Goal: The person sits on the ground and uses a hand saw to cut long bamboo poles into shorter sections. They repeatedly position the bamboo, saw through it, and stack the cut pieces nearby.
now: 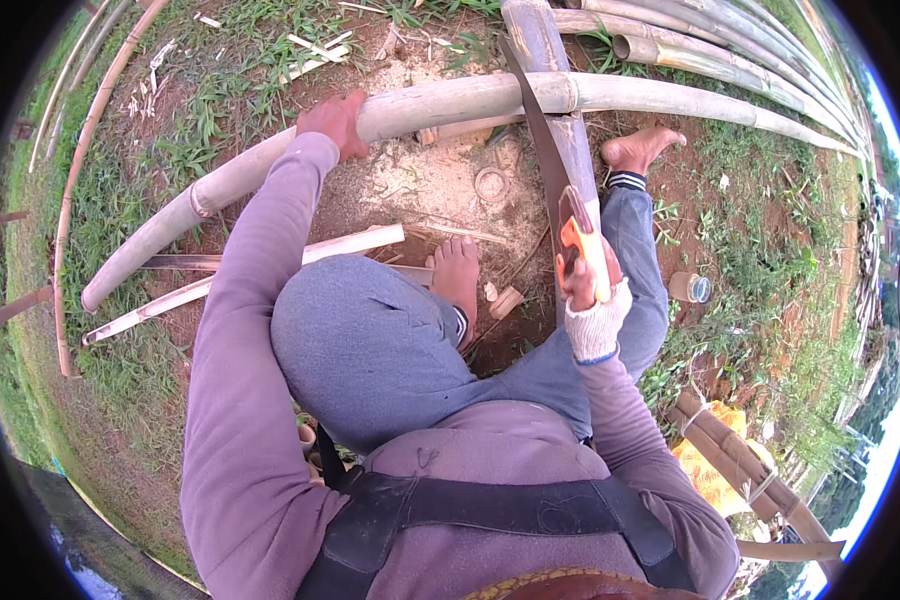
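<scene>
Your left hand (332, 126), bare, curls over the top of the long bamboo pole (440, 107) and grips it left of the top centre of the frame. Your right hand (592, 290), in a pale glove, is closed around the orange handle of the saw (548, 140), right of centre. The blade runs up from your grip and lies across the pole, just beside a ring near the supporting bamboo (538, 35).

The pole's left end reaches the left of the frame; its other end stretches toward the stacked poles (680, 60) at upper right. Between the pole and your left foot (456, 272) you have sawdust-strewn ground (425, 185). Your bent right leg (630, 235) sits close by the handle, with a jar (688, 287) beyond it. A split bamboo strip (350, 243) lies below your left forearm's side of the pole.
</scene>
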A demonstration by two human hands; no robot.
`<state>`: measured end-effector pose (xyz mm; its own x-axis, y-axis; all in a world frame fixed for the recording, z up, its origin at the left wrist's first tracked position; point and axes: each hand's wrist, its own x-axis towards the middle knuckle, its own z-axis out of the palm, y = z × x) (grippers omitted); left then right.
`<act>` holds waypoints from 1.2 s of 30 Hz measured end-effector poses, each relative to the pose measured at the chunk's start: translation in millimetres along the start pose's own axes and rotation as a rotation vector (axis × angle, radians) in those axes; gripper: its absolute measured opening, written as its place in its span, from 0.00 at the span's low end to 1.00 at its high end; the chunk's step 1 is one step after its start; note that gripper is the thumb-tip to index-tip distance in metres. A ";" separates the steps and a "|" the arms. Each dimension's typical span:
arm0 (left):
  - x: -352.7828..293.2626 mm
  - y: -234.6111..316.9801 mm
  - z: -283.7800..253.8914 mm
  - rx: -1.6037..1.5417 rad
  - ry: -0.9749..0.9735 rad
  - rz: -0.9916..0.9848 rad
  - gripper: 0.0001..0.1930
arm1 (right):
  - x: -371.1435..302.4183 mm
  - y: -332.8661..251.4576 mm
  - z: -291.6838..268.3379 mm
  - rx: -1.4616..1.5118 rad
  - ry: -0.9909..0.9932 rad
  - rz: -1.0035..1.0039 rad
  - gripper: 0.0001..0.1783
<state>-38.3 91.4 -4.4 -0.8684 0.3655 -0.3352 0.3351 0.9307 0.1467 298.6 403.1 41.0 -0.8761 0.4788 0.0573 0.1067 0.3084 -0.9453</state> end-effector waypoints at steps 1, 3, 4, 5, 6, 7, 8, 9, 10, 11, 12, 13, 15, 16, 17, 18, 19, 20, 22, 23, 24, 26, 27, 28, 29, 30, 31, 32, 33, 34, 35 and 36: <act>-4.8 -0.1 8.3 -0.004 -0.008 -0.009 0.42 | -43.9 4.5 -22.7 0.093 -0.037 0.047 0.33; -1.7 2.3 4.8 0.007 0.006 -0.017 0.42 | -57.7 14.1 -41.9 0.132 -0.112 0.054 0.36; -4.2 4.3 7.1 0.005 0.007 -0.026 0.42 | -49.7 20.2 -43.3 0.128 -0.128 0.045 0.35; -3.2 8.7 5.2 0.010 0.017 -0.019 0.43 | -27.3 23.0 -30.3 0.099 -0.096 0.002 0.33; -2.3 11.8 2.2 0.016 0.030 -0.013 0.43 | 14.9 18.1 -4.9 0.026 -0.046 -0.086 0.30; -3.9 14.1 4.1 0.007 0.033 -0.004 0.43 | 60.2 10.0 22.7 -0.063 -0.004 -0.171 0.28; -3.3 12.8 6.4 0.002 0.044 0.000 0.43 | 101.5 0.4 44.3 -0.117 0.015 -0.225 0.26; 3.7 17.4 2.7 -0.009 0.060 0.017 0.44 | 130.6 -12.7 52.6 -0.159 0.037 -0.257 0.24; 0.8 15.6 0.1 -0.008 0.041 0.011 0.44 | 130.7 -17.0 56.0 -0.168 0.038 -0.238 0.24; -0.5 15.4 -3.3 -0.008 0.023 0.009 0.44 | 137.5 -22.6 59.1 -0.176 0.034 -0.235 0.23; -1.2 17.0 -6.1 -0.008 0.005 0.011 0.44 | 120.1 -18.3 51.6 -0.156 0.050 -0.230 0.24; -2.8 16.9 -7.3 -0.007 0.006 0.025 0.44 | 100.3 -16.7 42.1 -0.141 0.069 -0.224 0.25; -1.9 -0.9 -0.1 -0.007 0.015 -0.008 0.43 | 26.5 -9.9 12.1 -0.038 0.033 -0.099 0.30; -8.9 -2.2 7.4 -0.005 0.011 -0.013 0.43 | -12.9 -2.5 -12.8 0.025 -0.030 -0.002 0.33; -10.8 0.5 8.0 -0.007 0.010 -0.009 0.43 | -53.2 4.0 -39.4 0.074 -0.078 0.101 0.36; -5.6 2.9 4.2 0.003 0.031 -0.004 0.43 | -55.4 10.5 -43.6 0.081 -0.108 0.107 0.37; -4.9 3.5 5.3 -0.002 0.035 -0.014 0.43 | -55.8 16.1 -47.0 0.089 -0.144 0.110 0.38; -5.0 6.9 6.5 -0.002 0.038 -0.009 0.43 | -38.8 24.9 -37.0 0.037 -0.128 0.045 0.37; -1.2 11.1 6.4 -0.001 0.037 -0.001 0.43 | 26.5 15.7 17.5 -0.004 0.084 -0.120 0.29; -3.4 11.7 7.3 0.001 0.025 -0.003 0.43 | 71.8 -5.7 38.2 -0.049 0.042 -0.099 0.23; 0.3 13.6 2.0 0.005 0.030 -0.004 0.43 | 116.7 -27.8 56.5 -0.098 0.005 -0.079 0.18; 0.2 13.6 0.6 0.003 0.048 0.016 0.43 | 151.5 -37.7 68.2 -0.065 -0.008 -0.086 0.17; 1.7 14.6 -0.9 0.000 0.053 0.036 0.44 | 137.9 -21.7 62.7 -0.105 0.061 -0.165 0.18; 1.6 15.4 -3.4 -0.004 0.040 0.038 0.44 | 115.0 -13.0 56.7 -0.152 0.121 -0.245 0.19; -2.5 6.6 -4.4 -0.003 0.031 0.002 0.44 | 86.1 6.9 44.3 -0.052 0.064 -0.189 0.22; -3.3 1.3 -0.2 -0.015 0.015 -0.022 0.44 | 42.1 -8.0 29.3 -0.034 0.081 -0.115 0.25; -8.1 1.0 4.5 -0.012 0.018 -0.020 0.43 | 4.6 1.8 8.8 -0.069 0.076 -0.097 0.25; -10.8 1.2 4.0 -0.008 0.023 -0.017 0.43 | -33.2 11.5 -12.5 -0.108 0.073 -0.078 0.26; -7.8 1.0 3.1 0.000 0.040 -0.014 0.43 | -70.8 20.8 -33.7 -0.147 0.070 -0.056 0.27; -6.3 2.5 6.6 -0.013 0.035 -0.020 0.43 | -82.7 21.5 -38.4 -0.109 0.072 -0.027 0.27; -5.1 5.8 4.9 -0.017 0.037 -0.012 0.42 | -69.9 20.1 -28.2 -0.071 0.081 -0.023 0.25; -5.0 6.4 3.6 -0.020 0.037 -0.007 0.42 | -35.3 28.0 -12.1 -0.092 0.091 -0.082 0.21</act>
<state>-30.5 95.6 -5.1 -0.8838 0.3578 -0.3014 0.3219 0.9326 0.1633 338.1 404.8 16.3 -0.8379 0.5201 0.1655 0.0834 0.4216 -0.9029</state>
